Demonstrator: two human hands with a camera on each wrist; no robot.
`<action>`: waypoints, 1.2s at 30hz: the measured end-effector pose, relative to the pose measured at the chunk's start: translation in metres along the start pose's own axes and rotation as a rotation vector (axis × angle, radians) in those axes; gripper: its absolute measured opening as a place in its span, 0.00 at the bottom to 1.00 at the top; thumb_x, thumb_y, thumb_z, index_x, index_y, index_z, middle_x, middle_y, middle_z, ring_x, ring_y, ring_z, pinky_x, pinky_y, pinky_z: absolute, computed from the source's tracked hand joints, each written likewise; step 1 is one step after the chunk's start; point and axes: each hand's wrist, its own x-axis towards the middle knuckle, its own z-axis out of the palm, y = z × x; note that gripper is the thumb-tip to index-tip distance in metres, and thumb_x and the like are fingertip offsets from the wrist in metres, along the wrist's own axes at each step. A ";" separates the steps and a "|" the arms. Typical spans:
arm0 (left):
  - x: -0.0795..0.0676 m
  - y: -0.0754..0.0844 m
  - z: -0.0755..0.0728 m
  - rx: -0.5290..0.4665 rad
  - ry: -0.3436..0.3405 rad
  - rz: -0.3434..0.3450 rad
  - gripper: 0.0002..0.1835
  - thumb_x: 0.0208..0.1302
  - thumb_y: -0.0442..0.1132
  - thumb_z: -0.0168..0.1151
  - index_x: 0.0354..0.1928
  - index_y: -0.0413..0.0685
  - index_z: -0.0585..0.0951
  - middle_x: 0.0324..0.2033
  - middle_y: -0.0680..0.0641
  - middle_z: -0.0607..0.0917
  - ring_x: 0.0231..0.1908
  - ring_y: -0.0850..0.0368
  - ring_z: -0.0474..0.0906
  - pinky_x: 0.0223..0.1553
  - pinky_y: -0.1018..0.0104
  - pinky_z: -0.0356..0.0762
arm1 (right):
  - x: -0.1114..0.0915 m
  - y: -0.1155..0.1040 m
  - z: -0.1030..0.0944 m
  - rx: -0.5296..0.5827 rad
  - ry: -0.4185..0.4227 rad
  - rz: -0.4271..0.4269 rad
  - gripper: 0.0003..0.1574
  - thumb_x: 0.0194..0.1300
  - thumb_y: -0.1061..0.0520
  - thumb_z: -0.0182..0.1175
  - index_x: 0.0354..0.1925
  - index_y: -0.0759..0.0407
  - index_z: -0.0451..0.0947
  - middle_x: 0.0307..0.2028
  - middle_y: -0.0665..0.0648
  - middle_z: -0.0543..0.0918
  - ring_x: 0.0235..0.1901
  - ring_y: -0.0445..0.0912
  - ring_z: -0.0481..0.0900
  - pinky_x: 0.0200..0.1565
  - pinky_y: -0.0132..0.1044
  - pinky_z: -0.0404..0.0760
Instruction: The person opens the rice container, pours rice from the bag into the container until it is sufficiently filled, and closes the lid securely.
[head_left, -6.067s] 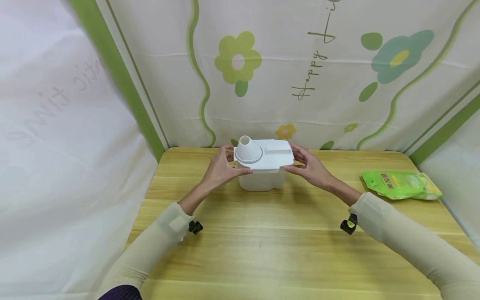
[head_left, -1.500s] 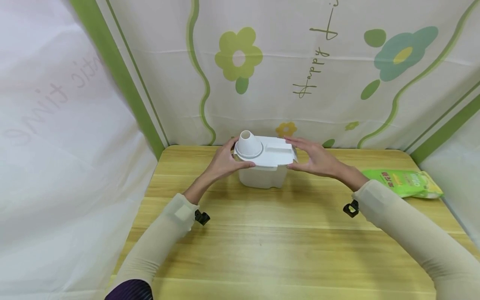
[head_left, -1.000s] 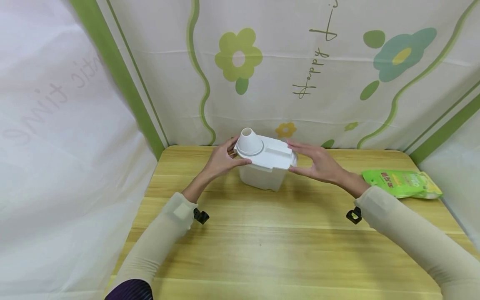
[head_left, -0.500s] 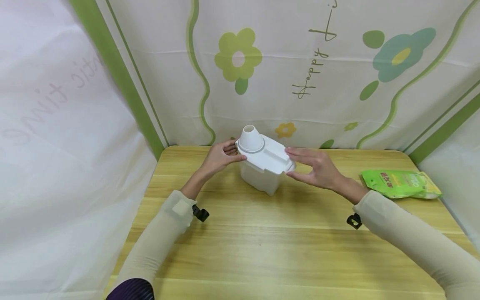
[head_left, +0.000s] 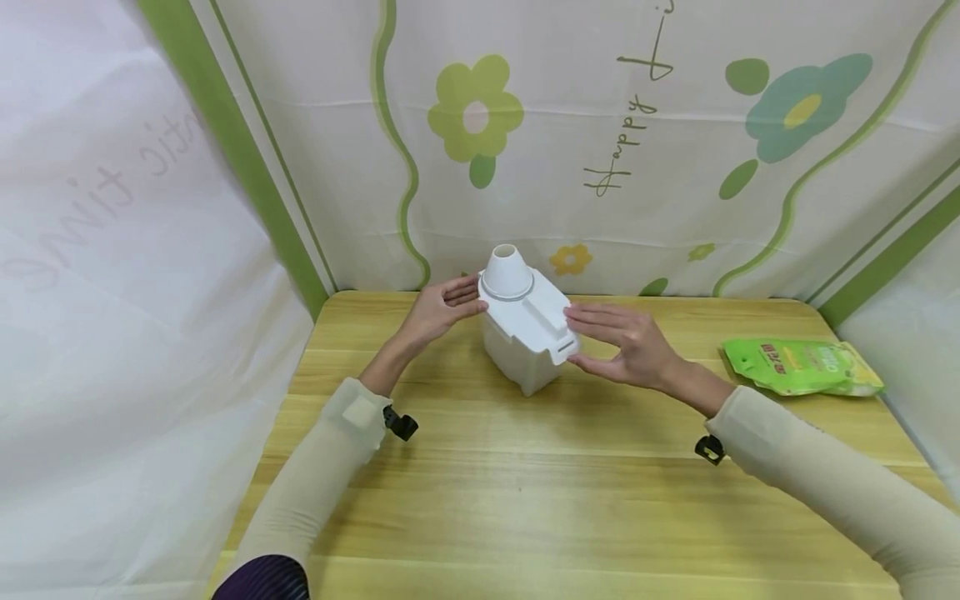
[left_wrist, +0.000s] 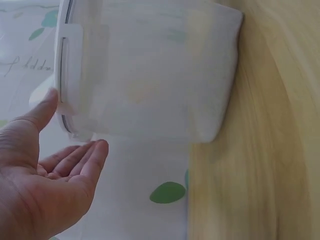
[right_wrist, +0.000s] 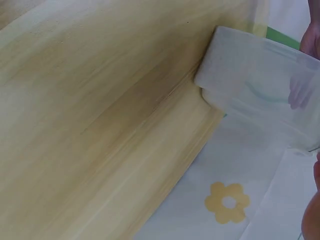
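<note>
A translucent white storage container (head_left: 517, 358) stands upright at the back of the table, set at a slant. Its white lid (head_left: 528, 321) is on and carries a cone-shaped spout (head_left: 507, 273) at the far end. My left hand (head_left: 435, 317) is at the far left end; its thumb touches the lid edge, and its loosely bent fingers (left_wrist: 92, 162) lie close to the lid's corner. At the near right end my right hand (head_left: 630, 346) holds the lid's end between fingers and thumb. In the right wrist view that hand is mostly cut off.
Green and yellow pouches (head_left: 798, 367) lie at the right of the wooden table (head_left: 517, 500). A white curtain (head_left: 300, 167) with printed flowers hangs right behind the table's back edge, with more fabric at both sides.
Between my hands the container has turned clockwise as seen from above. Its right end came toward me and the spout end moved slightly back. My right hand followed it a little nearer.
</note>
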 end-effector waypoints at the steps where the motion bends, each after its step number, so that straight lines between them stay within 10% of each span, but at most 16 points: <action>1: -0.001 0.002 0.001 0.017 0.007 0.011 0.38 0.70 0.40 0.73 0.77 0.38 0.70 0.72 0.39 0.76 0.71 0.46 0.75 0.68 0.60 0.77 | 0.001 0.000 -0.001 0.006 -0.003 -0.006 0.30 0.71 0.40 0.68 0.53 0.65 0.90 0.54 0.63 0.90 0.51 0.59 0.90 0.54 0.46 0.87; 7: -0.010 0.024 0.013 0.327 0.078 0.085 0.46 0.69 0.49 0.74 0.79 0.34 0.65 0.74 0.35 0.73 0.71 0.38 0.73 0.70 0.50 0.75 | 0.009 0.012 -0.012 0.087 -0.101 0.003 0.32 0.69 0.44 0.72 0.58 0.67 0.86 0.58 0.66 0.87 0.57 0.62 0.86 0.68 0.31 0.74; 13: -0.022 0.039 0.029 0.654 0.081 0.067 0.58 0.63 0.64 0.74 0.83 0.39 0.58 0.78 0.36 0.67 0.75 0.37 0.67 0.73 0.43 0.69 | 0.018 0.029 -0.025 0.114 -0.309 0.129 0.55 0.52 0.53 0.85 0.73 0.65 0.73 0.75 0.65 0.73 0.73 0.63 0.71 0.76 0.46 0.66; 20: -0.029 0.044 0.046 0.714 0.031 0.066 0.66 0.59 0.71 0.73 0.86 0.44 0.48 0.83 0.37 0.53 0.81 0.39 0.55 0.77 0.43 0.61 | 0.030 0.036 -0.030 0.139 -0.508 0.278 0.56 0.63 0.46 0.78 0.81 0.55 0.64 0.81 0.60 0.63 0.79 0.61 0.61 0.71 0.68 0.66; 36: -0.019 0.042 0.044 0.729 -0.095 0.028 0.69 0.62 0.71 0.69 0.85 0.43 0.36 0.85 0.41 0.38 0.83 0.41 0.45 0.80 0.45 0.55 | 0.032 0.031 -0.018 0.150 -0.583 0.305 0.51 0.68 0.44 0.73 0.80 0.58 0.65 0.81 0.58 0.64 0.78 0.59 0.63 0.71 0.64 0.70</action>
